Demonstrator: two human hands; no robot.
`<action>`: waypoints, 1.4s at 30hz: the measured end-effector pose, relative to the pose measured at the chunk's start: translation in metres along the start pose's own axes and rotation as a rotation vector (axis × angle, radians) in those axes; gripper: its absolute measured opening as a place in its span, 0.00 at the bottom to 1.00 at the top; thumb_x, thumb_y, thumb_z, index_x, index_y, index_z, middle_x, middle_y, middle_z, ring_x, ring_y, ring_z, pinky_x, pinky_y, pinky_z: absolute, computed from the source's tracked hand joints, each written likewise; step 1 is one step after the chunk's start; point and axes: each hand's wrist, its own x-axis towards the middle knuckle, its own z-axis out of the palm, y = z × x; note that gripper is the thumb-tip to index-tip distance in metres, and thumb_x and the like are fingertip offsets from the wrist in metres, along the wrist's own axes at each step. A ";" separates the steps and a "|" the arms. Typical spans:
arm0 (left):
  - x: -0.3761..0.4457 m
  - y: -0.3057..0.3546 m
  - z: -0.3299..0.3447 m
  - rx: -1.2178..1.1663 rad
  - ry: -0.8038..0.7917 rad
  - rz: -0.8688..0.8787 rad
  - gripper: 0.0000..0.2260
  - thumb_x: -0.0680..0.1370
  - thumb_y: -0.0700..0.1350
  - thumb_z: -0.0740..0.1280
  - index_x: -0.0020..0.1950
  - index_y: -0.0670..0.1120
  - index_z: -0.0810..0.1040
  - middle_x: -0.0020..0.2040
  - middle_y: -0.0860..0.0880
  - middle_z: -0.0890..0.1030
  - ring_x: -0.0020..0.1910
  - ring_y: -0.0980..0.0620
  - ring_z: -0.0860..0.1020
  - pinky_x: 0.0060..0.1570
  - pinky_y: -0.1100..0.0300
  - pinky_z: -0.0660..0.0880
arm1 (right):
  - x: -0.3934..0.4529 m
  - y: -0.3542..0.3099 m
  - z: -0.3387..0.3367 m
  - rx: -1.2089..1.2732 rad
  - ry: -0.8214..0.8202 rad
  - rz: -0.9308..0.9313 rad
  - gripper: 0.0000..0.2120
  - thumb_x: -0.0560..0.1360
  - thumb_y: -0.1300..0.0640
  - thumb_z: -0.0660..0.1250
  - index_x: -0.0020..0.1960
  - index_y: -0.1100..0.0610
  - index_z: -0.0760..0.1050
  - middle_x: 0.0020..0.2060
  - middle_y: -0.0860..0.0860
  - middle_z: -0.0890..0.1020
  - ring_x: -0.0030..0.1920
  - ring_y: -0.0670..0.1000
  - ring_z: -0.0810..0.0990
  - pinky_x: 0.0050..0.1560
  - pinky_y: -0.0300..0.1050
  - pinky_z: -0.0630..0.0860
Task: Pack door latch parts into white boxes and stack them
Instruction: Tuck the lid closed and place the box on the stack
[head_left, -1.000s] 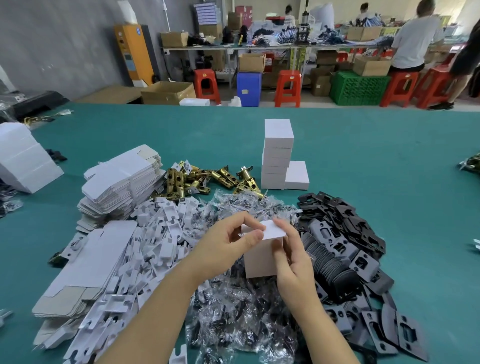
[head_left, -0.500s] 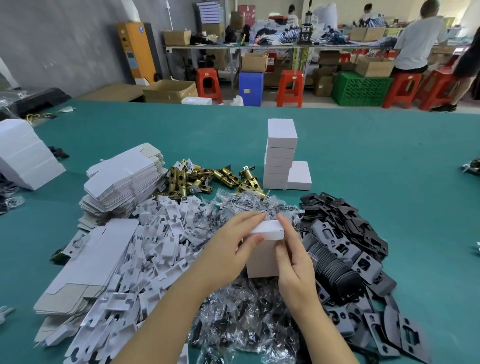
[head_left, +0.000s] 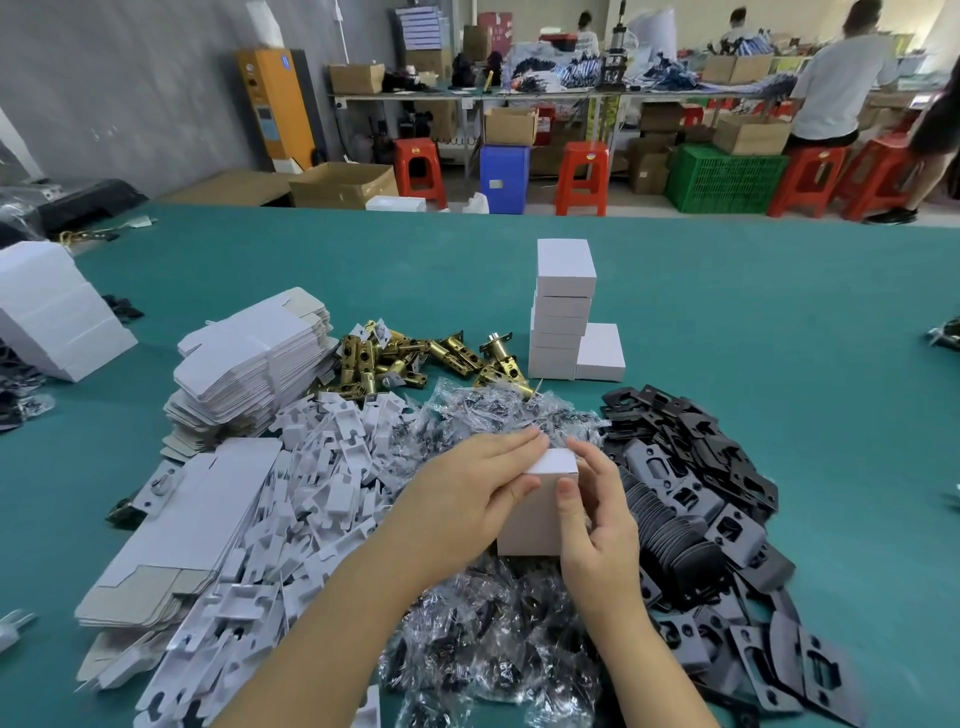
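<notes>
A small white box (head_left: 535, 512) stands upright over the bagged screws, its top flap folded nearly flat. My left hand (head_left: 467, 499) grips its left side, fingers lying over the flap and thumb on the front face. My right hand (head_left: 597, 514) holds the right side, thumb pressed on the front near the top edge. Behind them a stack of closed white boxes (head_left: 563, 317) rises on the green table (head_left: 753, 364), with one more white box (head_left: 600, 353) beside its base. Brass latch bolts (head_left: 415, 358) lie left of the stack.
Flat unfolded box blanks (head_left: 254, 358) are piled at the left, white card inserts (head_left: 332, 457) in front of them. Clear screw bags (head_left: 493, 639) lie under my hands, black strike plates (head_left: 701, 493) to the right. People work at benches beyond the table.
The box's top flap has come down from half raised to nearly flat. My left fingers have slid across it and my right thumb has moved onto the box front.
</notes>
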 end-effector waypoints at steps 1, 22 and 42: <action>0.000 0.001 -0.001 0.001 0.004 0.005 0.21 0.84 0.55 0.59 0.77 0.56 0.69 0.75 0.62 0.68 0.74 0.63 0.66 0.73 0.67 0.62 | 0.000 0.000 0.000 0.002 -0.004 0.007 0.16 0.79 0.36 0.58 0.67 0.29 0.69 0.58 0.36 0.81 0.55 0.46 0.82 0.45 0.40 0.81; 0.008 0.003 -0.012 -0.111 0.025 -0.004 0.15 0.83 0.50 0.65 0.69 0.57 0.79 0.64 0.64 0.80 0.64 0.67 0.76 0.65 0.62 0.75 | 0.000 0.002 -0.002 0.051 -0.026 0.022 0.26 0.78 0.39 0.53 0.72 0.46 0.73 0.63 0.48 0.82 0.60 0.45 0.80 0.53 0.37 0.78; 0.001 -0.003 -0.004 -0.148 -0.067 0.023 0.20 0.85 0.51 0.62 0.76 0.63 0.68 0.76 0.68 0.65 0.76 0.70 0.58 0.74 0.68 0.55 | 0.001 0.002 0.003 -0.083 0.004 -0.187 0.19 0.84 0.50 0.54 0.73 0.39 0.68 0.68 0.28 0.73 0.71 0.38 0.72 0.69 0.29 0.66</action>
